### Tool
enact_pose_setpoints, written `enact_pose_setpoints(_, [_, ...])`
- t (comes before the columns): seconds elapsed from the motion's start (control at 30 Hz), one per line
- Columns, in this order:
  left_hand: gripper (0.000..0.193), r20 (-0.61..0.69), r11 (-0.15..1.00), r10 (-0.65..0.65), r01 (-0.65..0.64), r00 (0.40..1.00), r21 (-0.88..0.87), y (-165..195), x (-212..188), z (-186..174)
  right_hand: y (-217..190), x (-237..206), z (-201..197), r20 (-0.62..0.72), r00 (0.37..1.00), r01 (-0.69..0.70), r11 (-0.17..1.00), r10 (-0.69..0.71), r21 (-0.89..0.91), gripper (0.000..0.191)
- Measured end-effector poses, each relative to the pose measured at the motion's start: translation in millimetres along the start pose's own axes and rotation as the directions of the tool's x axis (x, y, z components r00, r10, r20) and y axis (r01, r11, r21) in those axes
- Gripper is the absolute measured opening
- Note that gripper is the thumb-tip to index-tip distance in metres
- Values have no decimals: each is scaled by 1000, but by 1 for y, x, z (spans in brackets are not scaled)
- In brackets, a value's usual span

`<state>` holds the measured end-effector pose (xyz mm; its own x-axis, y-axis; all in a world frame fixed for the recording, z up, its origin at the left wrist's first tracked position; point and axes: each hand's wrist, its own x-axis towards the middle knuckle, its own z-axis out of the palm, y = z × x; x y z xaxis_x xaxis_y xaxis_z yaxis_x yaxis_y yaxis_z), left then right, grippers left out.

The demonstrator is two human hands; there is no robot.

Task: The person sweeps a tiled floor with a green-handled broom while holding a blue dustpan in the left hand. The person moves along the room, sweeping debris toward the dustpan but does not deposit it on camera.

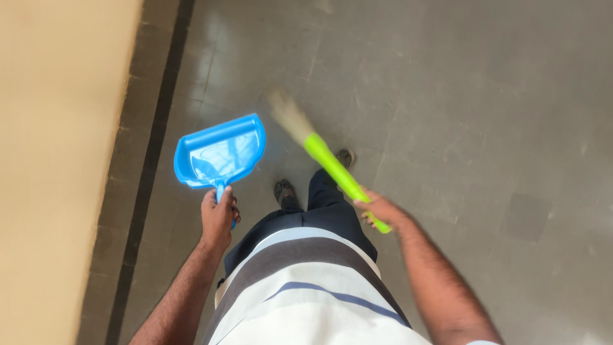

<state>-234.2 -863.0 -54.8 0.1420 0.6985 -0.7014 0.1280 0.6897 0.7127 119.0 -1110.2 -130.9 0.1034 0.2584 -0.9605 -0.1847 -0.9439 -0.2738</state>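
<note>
My left hand (217, 214) grips the handle of a blue plastic dustpan (220, 153), which is held out in front of me above the floor with its scoop facing up. My right hand (380, 209) is closed around the bright green handle of a broom (332, 167). The broom's pale bristles (290, 118) point forward and look blurred. Both tools hang in the air over the grey tiled floor (460, 128). Below them I see my dark trousers and sandalled feet (284, 190).
A cream wall (57, 160) runs along the left side, with a dark skirting strip (150, 147) where it meets the floor. Grey tiles stretch ahead and to the right. My striped shirt (306, 294) fills the bottom middle.
</note>
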Motion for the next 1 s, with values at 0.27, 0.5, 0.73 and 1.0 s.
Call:
enact_pose_setpoints(0.27, [22, -106, 998, -54, 50, 993, -41, -29, -18, -36, -23, 51, 44, 141, 982, -84, 957, 127, -278, 61])
enact_pose_setpoints(0.5, [22, -103, 994, -53, 43, 993, -99, -24, -8, -12, 7, 58, -22, -161, 975, -122, 977, 150, 173, 52])
enact_pose_setpoints(0.73, [21, -73, 997, -59, 55, 996, -60, 6, 18, 50, 2, 24, -86, -353, 934, 62, 998, -57, 5, 70])
enact_pose_setpoints(1.0, [20, 13, 1000, -25, 25, 1000, 8, 47, 56, 155, -60, 23, -111, -61, 998, 14, 996, -19, -88, 75])
